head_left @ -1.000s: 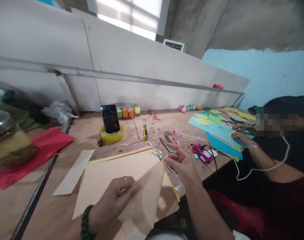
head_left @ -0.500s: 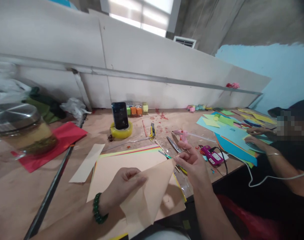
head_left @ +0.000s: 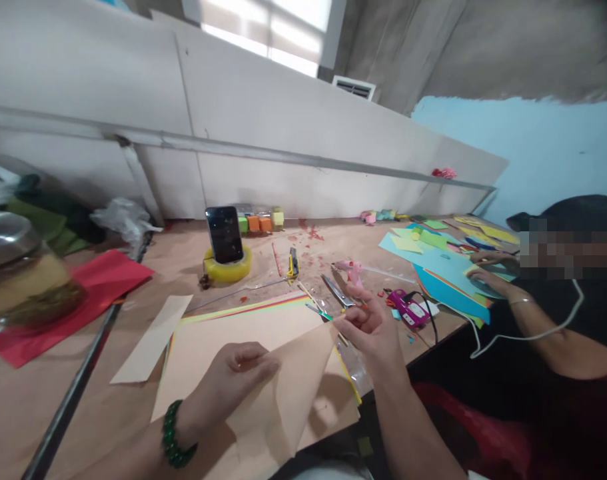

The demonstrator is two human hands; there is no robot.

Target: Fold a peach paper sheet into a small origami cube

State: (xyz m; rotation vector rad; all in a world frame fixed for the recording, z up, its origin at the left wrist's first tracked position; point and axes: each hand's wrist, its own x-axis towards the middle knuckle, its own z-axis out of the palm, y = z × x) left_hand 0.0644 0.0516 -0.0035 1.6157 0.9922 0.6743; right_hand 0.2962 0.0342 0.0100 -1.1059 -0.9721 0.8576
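A folded sheet of cream paper point(head_left: 283, 393) is held up between both hands, above a stack of coloured paper point(head_left: 208, 340) whose top sheet is also cream. My left hand point(head_left: 233, 380), with a green bead bracelet at the wrist, pinches the folded edge between thumb and fingers. At the sheet's upper right corner, my right hand point(head_left: 368, 327) grips the tip with thumb and forefinger, its other fingers curled loosely. Scissors point(head_left: 336, 291) lie just beyond the right hand. A cream paper strip point(head_left: 156, 340) rests left of the stack.
Behind the stack are a phone point(head_left: 224, 235) in a yellow tape roll point(head_left: 228, 268), a utility knife point(head_left: 293, 263), a pink glue gun point(head_left: 350, 270) and a purple power strip point(head_left: 408, 309). A glass jar point(head_left: 28, 280) stands left on red paper point(head_left: 113, 273). A co-worker's hands point(head_left: 490, 273) are at right over coloured sheets.
The view has shifted a little, so the table's things sit further left. Both hands keep their pinch on the cream sheet, which looks much the same.
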